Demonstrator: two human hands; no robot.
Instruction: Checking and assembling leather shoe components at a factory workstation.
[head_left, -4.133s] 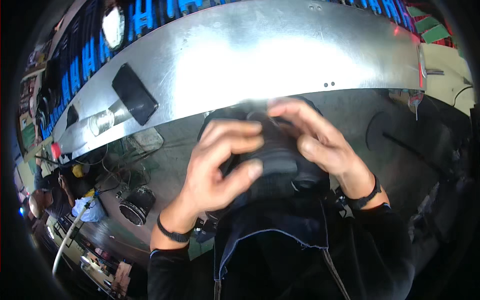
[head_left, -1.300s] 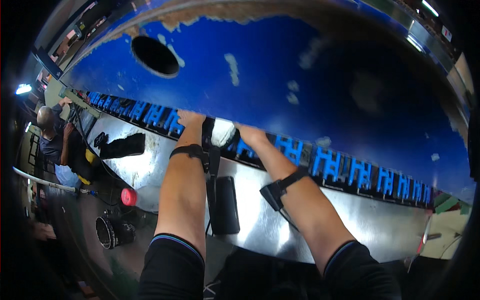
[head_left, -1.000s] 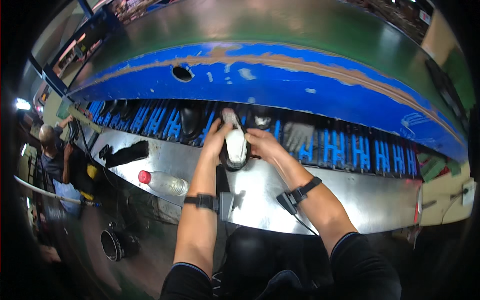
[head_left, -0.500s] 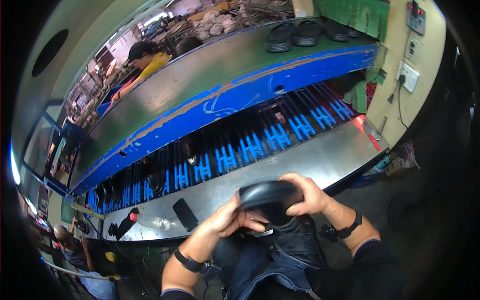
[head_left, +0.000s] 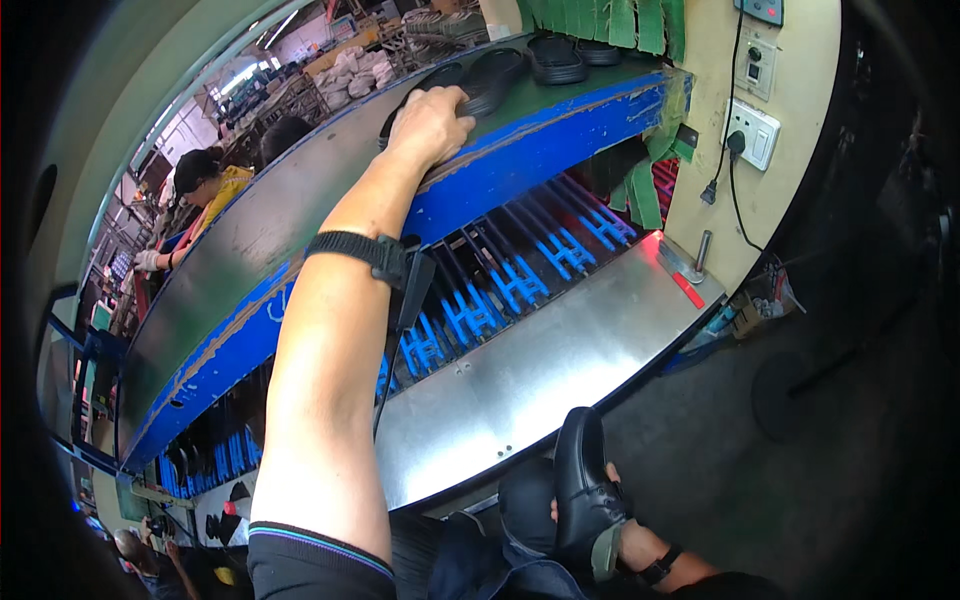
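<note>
My left hand (head_left: 430,125) is stretched out over the far green belt (head_left: 290,200). Its fingers curl down on a black shoe sole (head_left: 440,76), which is partly hidden under them. Beside it on the belt lie a second black sole (head_left: 495,82) and a third sole (head_left: 557,62). Low at the right, close to my lap, my right hand (head_left: 632,542) grips a black leather shoe (head_left: 580,470) from beneath, near its grey-lined opening. The shoe stands with its toe pointing up and away from me; most of that hand's fingers are behind it.
A blue rail (head_left: 540,155) edges the belt. Below it run blue-tipped rods (head_left: 515,285) and a metal ledge (head_left: 500,380). A red-handled tool (head_left: 688,290) lies at the ledge's right end, by a wall socket (head_left: 750,135). Another person (head_left: 205,190) works beyond the belt.
Both hands were together on the black shoe over my lap. The left has let go and reached out to the belt; the right has lowered the shoe. My view has shifted right.
</note>
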